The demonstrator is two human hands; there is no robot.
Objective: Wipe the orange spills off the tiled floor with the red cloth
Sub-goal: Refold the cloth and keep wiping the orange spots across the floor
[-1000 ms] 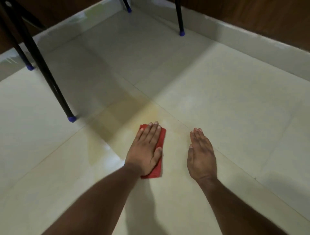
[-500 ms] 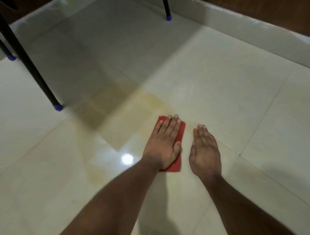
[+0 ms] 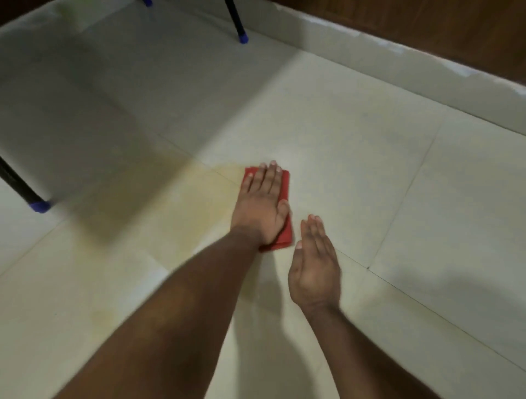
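Mostly pale tiled floor, orange spills.

A black leg with a blue tip stood at the left edge. Another black leg with a blue tip stood far back, near the pale wall strip. A third blue tip peeked in at the top. Above the strip was brown wood.

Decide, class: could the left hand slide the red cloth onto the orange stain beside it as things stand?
Probably yes. The left hand lies flat on the red cloth, the orange stain starts at the cloth's left edge, and only bare tile lies between.
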